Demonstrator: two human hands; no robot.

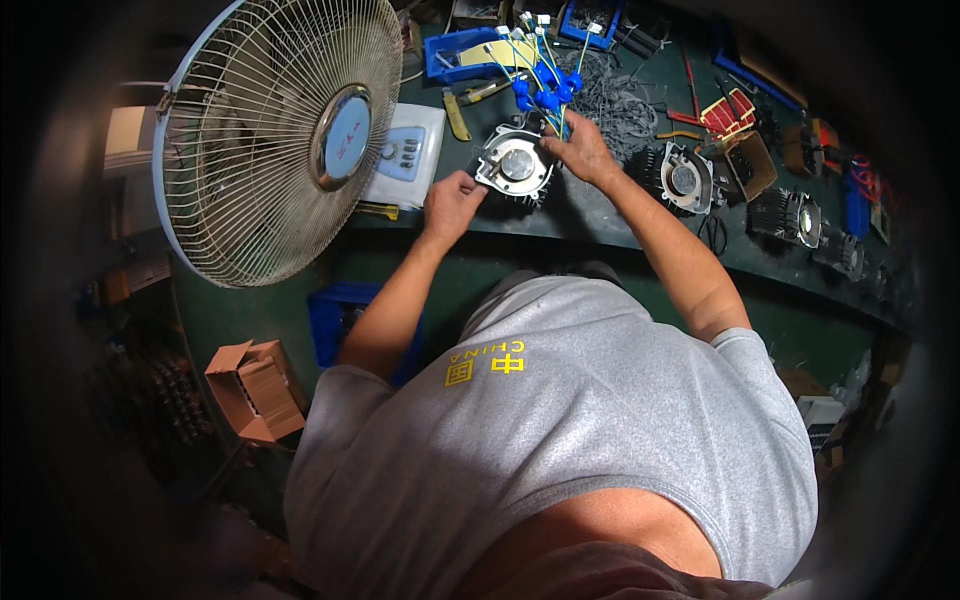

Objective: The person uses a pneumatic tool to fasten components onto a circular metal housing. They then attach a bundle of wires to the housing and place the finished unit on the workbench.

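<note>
A round metal housing with black fins (pixel 516 165) lies on the green bench in front of me. My left hand (pixel 454 204) touches its lower left edge with thumb and fingers. At its upper right, my right hand (pixel 579 146) holds a bunch of blue and yellow wires with white connectors; several blue round parts (pixel 551 88) are on these wires. The wires' lower ends lie at my fingers. A similar finned housing (pixel 682 176) stands to the right of my right hand, and another finned one (pixel 787 217) lies farther right.
A large fan (pixel 281 142) stands at the left over its white base (pixel 420 150). Beyond the housing are a yellow utility knife (pixel 455 116), a blue bin (pixel 446 64) and a heap of grey cables (pixel 615 97). A small cardboard box (pixel 752 166) and red-handled tools lie at the right.
</note>
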